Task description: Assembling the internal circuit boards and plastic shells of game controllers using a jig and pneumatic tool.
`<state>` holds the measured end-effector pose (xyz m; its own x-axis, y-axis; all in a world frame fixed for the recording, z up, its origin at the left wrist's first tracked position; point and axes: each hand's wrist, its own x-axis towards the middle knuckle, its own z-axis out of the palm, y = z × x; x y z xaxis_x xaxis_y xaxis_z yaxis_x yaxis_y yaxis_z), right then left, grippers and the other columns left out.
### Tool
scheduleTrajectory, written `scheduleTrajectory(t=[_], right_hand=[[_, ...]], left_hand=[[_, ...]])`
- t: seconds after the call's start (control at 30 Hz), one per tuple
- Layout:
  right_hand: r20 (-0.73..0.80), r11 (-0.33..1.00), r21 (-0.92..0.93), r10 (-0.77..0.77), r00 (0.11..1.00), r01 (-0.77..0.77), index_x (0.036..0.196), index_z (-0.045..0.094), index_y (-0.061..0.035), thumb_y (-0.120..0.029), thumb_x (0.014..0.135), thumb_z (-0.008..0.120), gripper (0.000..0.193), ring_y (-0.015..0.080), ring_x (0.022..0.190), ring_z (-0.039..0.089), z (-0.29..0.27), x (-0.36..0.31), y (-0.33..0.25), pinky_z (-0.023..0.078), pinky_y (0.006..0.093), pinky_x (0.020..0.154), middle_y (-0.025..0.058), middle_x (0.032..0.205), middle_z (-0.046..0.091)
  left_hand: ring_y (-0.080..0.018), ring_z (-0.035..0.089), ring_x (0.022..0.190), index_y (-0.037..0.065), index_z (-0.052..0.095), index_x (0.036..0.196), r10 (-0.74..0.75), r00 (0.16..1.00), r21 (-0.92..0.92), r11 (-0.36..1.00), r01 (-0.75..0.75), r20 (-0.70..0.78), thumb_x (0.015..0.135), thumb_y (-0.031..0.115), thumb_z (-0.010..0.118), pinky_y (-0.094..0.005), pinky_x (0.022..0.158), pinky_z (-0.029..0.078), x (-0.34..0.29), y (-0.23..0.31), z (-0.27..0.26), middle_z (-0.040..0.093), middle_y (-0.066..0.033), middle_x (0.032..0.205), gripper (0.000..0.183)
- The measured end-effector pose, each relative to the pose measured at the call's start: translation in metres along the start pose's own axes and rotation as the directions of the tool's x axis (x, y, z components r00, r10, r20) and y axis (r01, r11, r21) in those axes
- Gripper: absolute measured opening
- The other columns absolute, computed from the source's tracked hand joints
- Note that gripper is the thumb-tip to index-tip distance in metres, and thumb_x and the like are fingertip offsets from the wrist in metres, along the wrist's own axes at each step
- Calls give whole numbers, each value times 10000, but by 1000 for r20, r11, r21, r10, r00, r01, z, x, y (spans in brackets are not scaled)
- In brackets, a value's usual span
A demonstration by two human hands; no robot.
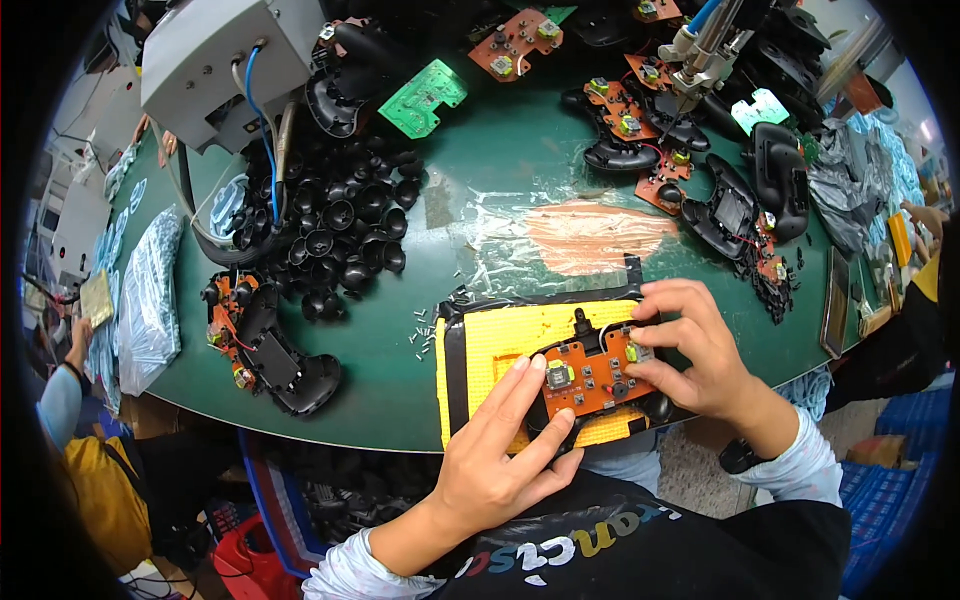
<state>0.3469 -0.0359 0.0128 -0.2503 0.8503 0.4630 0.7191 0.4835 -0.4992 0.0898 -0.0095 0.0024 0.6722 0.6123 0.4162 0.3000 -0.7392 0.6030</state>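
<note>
Head view: L hand (490, 472) & R hand (703, 352) clamp circuit board (600, 397) betw. them, prob. light, stiff, fragile, best held by edges.

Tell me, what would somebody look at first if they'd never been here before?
Probably the bright yellow pad at the near edge of the green table, where the left hand and right hand hold an orange circuit board. Next might come the big heap of black cup-shaped pieces left of the middle, with a bright green board lying just beyond it.
</note>
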Motion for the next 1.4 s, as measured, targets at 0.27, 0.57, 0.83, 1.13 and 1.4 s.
scheduleTrajectory(t=[0.27,0.57,0.83,1.13,1.4], right_hand=[[92,994,97,-51,994,42,976,591,-57,-129,681,827,385,340,1034,595,-7,7,0,508,431,858,100,1074,610],[202,981,182,25,979,-63,1025,647,-53,-75,724,787,332,346,1129,577,-14,7,12,478,449,934,97,1148,622],[143,992,111,44,989,-60,1042,639,-67,-81,716,774,353,360,1110,577,-10,3,6,491,457,914,90,1160,621],[229,993,-61,-82,970,98,1063,671,-114,-45,673,751,405,282,1103,579,-7,2,-15,425,519,996,29,1205,668],[284,994,22,-110,953,109,1063,673,-87,-44,692,730,378,293,1050,582,-7,9,-16,476,457,941,59,1201,646]], left_hand=[[-432,580,1169,107,723,1030,-22,1000,4,1000,22,12,628,163,837,-441,951,512,-2,0,1,535,-279,1315,421],[-384,613,1142,153,742,1026,-24,999,59,998,23,28,639,187,829,-380,892,543,5,-2,-3,587,-259,1263,398],[-387,622,1121,139,740,1029,-23,999,91,996,20,39,641,175,821,-380,882,550,8,1,-6,588,-268,1255,398],[-385,606,1147,125,728,1033,20,996,23,999,-22,86,657,160,802,-390,908,540,12,-7,-11,559,-255,1306,384],[-411,574,1183,135,713,1059,17,996,-32,999,-14,87,648,179,827,-439,982,491,4,-9,-15,530,-247,1333,428]])
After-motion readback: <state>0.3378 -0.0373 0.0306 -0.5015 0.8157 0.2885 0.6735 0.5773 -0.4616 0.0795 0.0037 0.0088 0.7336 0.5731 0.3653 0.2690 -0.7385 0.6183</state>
